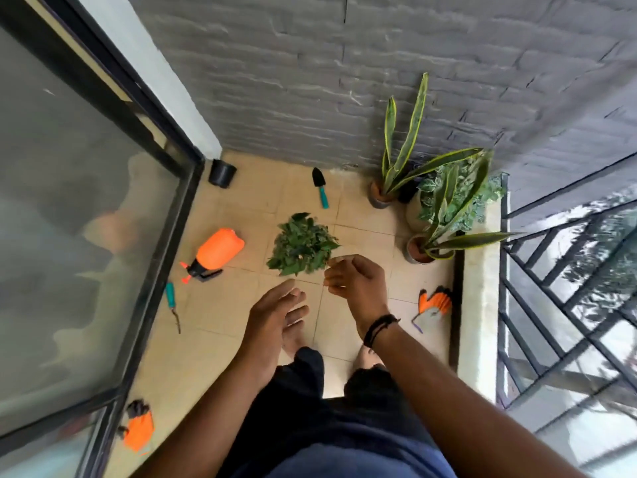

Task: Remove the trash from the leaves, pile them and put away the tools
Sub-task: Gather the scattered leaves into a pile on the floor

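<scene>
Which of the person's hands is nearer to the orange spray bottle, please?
Left. The left hand hangs just right of the orange spray bottle; the right hand is farther, beyond the leaf pile.

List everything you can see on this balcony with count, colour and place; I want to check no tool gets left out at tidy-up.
leaf pile: one, green, mid-floor, in front of the hands
trowel: one, black blade, teal handle, floor near the stone wall
spray bottle: one, orange with black pump, lying left of the pile
hand fork: one, teal handle, floor by the glass door
black pot: one, floor in the corner
glove pair: orange and grey, floor at right
glove: orange, floor at lower left
potted plants: at least three, green, along the right edge
left hand: open, empty
right hand: fingers loosely curled; grip contents not discernible
</scene>
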### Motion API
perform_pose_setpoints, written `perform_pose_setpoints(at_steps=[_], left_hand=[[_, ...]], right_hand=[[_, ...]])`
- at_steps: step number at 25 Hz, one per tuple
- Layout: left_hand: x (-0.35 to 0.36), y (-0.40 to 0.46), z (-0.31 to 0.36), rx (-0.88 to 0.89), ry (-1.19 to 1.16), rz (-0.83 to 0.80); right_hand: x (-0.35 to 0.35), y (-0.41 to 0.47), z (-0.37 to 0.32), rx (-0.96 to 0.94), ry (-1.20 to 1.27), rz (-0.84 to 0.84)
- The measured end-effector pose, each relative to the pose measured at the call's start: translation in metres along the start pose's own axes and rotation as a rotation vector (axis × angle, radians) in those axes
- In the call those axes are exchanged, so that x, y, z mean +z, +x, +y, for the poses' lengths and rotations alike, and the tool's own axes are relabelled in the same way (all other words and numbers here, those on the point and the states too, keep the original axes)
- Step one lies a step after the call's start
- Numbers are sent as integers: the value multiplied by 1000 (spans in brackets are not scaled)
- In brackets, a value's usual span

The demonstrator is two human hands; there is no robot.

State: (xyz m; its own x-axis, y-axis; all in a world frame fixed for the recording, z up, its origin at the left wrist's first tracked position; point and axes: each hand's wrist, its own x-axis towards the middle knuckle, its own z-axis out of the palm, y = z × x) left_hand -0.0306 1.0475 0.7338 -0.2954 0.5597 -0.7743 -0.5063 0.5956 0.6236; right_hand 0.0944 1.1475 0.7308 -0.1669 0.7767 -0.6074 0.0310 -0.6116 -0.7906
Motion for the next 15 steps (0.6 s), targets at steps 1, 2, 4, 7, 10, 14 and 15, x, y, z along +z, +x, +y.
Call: perform_pose_setpoints(at_steps=[1, 2, 4, 7, 10, 14, 15], left_hand=[[-2, 19, -11, -23, 26, 3], [-6, 44, -23, -50, 51, 12], [-17, 112, -56, -79, 150, 54], [-36, 246, -135, -93, 336, 146], [-53, 392, -216, -54, 571, 189], [-91, 577, -293, -4, 828, 315], [-103, 609, -306, -8, 855, 393]], right_hand=[[3, 12, 11, 4, -26, 6], [8, 32, 28, 20, -55, 3], [14, 85, 73, 67, -142, 7], [17, 194, 181, 149, -366, 7], [25, 305, 287, 126, -727, -108], [42, 453, 397, -151, -907, -316], [43, 482, 414, -204, -948, -326]])
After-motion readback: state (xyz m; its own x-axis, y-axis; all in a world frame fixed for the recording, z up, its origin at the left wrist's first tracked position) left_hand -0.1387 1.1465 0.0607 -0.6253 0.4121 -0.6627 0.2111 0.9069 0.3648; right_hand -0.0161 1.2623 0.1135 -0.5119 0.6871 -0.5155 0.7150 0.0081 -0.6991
